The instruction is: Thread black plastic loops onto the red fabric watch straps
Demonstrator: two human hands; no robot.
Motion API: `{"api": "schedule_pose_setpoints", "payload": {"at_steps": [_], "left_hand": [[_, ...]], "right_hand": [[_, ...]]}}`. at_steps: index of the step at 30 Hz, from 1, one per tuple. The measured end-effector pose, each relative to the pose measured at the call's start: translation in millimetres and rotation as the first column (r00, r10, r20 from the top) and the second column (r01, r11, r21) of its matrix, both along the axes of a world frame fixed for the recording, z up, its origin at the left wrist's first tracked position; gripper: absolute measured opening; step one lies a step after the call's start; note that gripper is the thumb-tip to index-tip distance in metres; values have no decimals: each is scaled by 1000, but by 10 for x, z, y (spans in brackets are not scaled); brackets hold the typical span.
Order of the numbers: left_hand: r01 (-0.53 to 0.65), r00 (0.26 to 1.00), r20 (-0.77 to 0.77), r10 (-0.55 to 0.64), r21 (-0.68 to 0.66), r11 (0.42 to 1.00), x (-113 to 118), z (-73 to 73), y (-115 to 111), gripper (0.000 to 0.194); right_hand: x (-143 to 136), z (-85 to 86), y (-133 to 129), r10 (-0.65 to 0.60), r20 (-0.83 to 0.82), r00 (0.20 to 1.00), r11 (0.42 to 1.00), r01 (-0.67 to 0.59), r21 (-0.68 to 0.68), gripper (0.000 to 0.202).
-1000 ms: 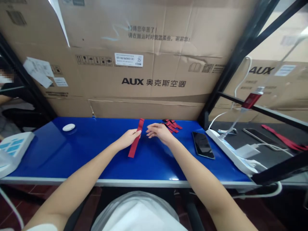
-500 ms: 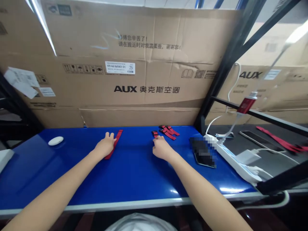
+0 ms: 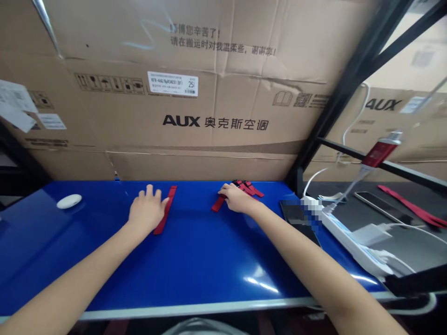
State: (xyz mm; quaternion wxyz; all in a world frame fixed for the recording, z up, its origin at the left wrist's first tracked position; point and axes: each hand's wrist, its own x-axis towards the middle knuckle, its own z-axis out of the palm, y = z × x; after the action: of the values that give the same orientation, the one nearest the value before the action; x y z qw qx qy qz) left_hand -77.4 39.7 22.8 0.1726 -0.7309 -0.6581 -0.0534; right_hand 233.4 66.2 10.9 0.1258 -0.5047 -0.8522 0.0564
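On the blue tabletop (image 3: 195,260) a long flat red strap (image 3: 165,211) lies slanted at the left of centre. My left hand (image 3: 147,207) rests just left of it, fingers spread, the thumb at the strap's edge. Right of centre, my right hand (image 3: 234,196) has its fingers pinched on a short red strap (image 3: 218,204), whose lower end sticks out toward me. Behind that hand lie several short red straps with black buckles (image 3: 248,187), partly hidden by it.
A white oval object (image 3: 69,201) lies at the far left. At the right are a dark phone (image 3: 300,223), a white power strip (image 3: 352,239) with cables, and a black rack post (image 3: 328,111). A large cardboard box (image 3: 216,163) stands behind the table.
My left hand has opened and shifted slightly left off the long strap. My right hand has moved a little away from me, and the short strap now points toward me beneath its fingers. The view has shifted.
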Motion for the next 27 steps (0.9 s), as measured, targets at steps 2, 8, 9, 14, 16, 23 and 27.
{"api": "schedule_pose_setpoints", "payload": {"at_steps": [2, 8, 9, 14, 16, 23, 27], "left_hand": [[179, 982, 50, -180, 15, 984, 160, -8, -45, 51], [577, 756, 375, -536, 2, 816, 639, -262, -83, 49], [608, 722, 410, -557, 6, 794, 681, -297, -78, 44], [691, 579, 559, -593, 50, 721, 693, -343, -26, 31], [684, 552, 608, -570, 60, 727, 667, -330, -11, 32], [797, 408, 554, -726, 173, 579, 676, -231, -70, 27], [803, 417, 514, -750, 178, 568, 662, -200, -83, 22]], "right_hand": [[-40, -43, 4, 35, -116, 993, 999, -36, -8, 29], [-348, -121, -206, 55, -343, 938, 997, -72, -39, 15], [-387, -127, -234, 47, -386, 921, 996, -73, -54, 16], [-424, -159, -285, -20, -628, 778, 968, -143, -207, 23], [-386, -176, -270, -54, -690, 722, 939, -197, -280, 27], [-244, -160, -260, -32, -797, 603, 893, -340, -293, 23], [-272, -51, -326, 77, -650, 756, 972, -203, -121, 24]]}}
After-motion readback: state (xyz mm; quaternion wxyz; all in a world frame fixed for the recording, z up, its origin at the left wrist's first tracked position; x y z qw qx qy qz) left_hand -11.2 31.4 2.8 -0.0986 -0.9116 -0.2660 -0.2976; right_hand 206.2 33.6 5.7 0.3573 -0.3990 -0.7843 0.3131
